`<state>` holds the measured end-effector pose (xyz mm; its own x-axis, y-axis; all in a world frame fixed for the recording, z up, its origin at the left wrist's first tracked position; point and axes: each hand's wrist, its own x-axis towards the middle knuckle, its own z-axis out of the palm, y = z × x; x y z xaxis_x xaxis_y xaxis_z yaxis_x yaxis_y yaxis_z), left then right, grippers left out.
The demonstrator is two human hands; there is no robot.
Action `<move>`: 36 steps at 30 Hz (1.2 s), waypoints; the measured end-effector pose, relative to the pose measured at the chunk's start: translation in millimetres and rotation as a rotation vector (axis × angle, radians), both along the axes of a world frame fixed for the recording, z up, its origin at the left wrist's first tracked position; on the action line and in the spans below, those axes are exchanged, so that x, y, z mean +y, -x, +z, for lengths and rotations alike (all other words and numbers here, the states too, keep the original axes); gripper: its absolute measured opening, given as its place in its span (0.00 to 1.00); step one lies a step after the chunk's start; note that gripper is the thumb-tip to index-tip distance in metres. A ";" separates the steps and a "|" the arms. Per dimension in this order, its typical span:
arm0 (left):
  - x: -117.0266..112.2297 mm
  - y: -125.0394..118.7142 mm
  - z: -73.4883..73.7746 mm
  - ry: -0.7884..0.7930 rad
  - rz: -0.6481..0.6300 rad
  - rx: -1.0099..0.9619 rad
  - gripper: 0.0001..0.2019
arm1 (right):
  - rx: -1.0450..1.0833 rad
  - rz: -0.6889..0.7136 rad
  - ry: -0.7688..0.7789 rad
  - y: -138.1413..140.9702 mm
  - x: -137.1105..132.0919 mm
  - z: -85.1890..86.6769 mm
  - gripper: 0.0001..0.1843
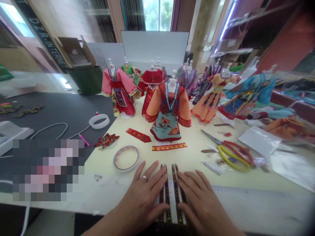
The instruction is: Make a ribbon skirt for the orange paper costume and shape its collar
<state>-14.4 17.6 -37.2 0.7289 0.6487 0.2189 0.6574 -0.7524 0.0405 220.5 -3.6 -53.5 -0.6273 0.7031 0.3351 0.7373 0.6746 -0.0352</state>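
Observation:
Several narrow dark patterned fabric strips lie lengthwise on the table's near edge, in a left pair [167, 196] and a right pair [175, 190] with a thin gap between. My left hand [145, 195] rests flat with fingers extended, its fingertips and thumb touching the left pair. On the other side, my right hand [200, 198] is also flat and spread, pressing lightly on the right pair. The lower ends of the strips are in shadow. Just beyond lie a yellow-and-red trim strip [169, 147], a red pointed strip [138, 134] and a roll of tape [126, 158].
A miniature orange-and-teal robe [167, 121] on a stand is straight ahead, with several more doll dresses behind it. Scissors [232, 152] with red and yellow handles lie right. A ruler [236, 193] runs along the front. A white tape roll [99, 121] sits left.

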 end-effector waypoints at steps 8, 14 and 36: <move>3.1 -5.8 -2.0 0.077 0.005 -0.026 0.28 | 0.023 -0.006 -0.002 -1.6 -3.2 -0.4 0.26; 4.3 -5.9 -0.1 0.035 -0.014 -0.042 0.27 | 0.027 -0.011 0.009 -0.7 -1.6 1.6 0.25; -2.5 2.1 -2.9 -0.020 -0.003 -0.041 0.22 | 0.039 -0.026 0.030 3.6 0.4 4.3 0.25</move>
